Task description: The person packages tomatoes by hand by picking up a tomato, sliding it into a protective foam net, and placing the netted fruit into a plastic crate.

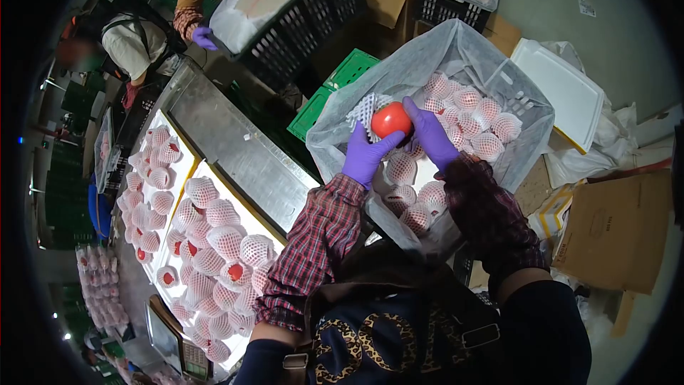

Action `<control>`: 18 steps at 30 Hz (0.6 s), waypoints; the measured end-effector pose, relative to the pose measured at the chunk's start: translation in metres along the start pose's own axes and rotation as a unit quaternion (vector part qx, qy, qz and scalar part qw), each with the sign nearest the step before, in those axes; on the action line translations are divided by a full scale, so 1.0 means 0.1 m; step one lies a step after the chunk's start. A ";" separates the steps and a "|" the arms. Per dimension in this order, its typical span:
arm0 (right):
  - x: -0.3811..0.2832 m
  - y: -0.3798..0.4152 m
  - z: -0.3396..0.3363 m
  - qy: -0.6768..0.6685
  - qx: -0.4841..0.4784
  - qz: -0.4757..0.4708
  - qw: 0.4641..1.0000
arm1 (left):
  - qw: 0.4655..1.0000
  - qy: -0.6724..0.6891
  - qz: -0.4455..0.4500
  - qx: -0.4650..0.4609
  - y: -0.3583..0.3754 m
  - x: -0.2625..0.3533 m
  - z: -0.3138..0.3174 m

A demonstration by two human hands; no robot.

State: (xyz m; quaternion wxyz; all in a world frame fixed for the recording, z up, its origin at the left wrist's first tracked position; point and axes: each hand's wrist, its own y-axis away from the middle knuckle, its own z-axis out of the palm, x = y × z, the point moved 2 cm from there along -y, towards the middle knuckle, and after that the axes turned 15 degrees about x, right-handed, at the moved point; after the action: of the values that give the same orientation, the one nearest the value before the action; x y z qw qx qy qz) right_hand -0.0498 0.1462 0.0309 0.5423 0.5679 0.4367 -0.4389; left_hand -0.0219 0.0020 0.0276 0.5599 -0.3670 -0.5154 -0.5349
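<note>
Between my two hands, above a liner-covered crate, is a smooth, shiny red fruit (390, 121), perhaps a tomato. My left hand (367, 157), in a purple glove, grips it from the lower left, thumb along its underside. A white foam net sleeve (363, 112) sits against the fruit's left side, by my left fingers. My right hand (432, 135), also gloved in purple, closes on the fruit's right side; some of its fingers are hidden. Below, several foam-netted fruits (470, 117) lie inside the crate's translucent plastic liner (335, 128).
To the left, bright white panels (204, 171) hold many netted fruits (226, 242) beside a metal surface (235, 146). Ahead, a person carries a black crate (306, 32). Green crates (349, 71) stand behind the liner. A cardboard box (613, 232) and white foam lid (559, 93) are right.
</note>
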 end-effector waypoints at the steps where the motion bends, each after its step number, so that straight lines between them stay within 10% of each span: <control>1: -0.03 0.02 0.01 0.001 0.008 0.010 1.000 | 0.999 0.029 -0.022 -0.005 -0.01 -0.02 -0.01; 13: -0.08 0.00 0.05 0.019 0.044 -0.328 0.943 | 0.906 0.324 -0.269 -0.040 -0.09 -0.05 -0.08; 18: -0.04 0.10 0.24 0.030 0.038 -0.229 0.972 | 0.947 0.264 -0.178 -0.039 -0.09 -0.09 -0.06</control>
State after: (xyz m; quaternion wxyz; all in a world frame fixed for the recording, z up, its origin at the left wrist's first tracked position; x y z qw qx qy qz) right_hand -0.0414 0.1221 0.0365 0.3921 0.4859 0.5539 -0.5508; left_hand -0.0288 -0.0032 0.0170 0.5569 -0.1358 -0.3847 -0.7235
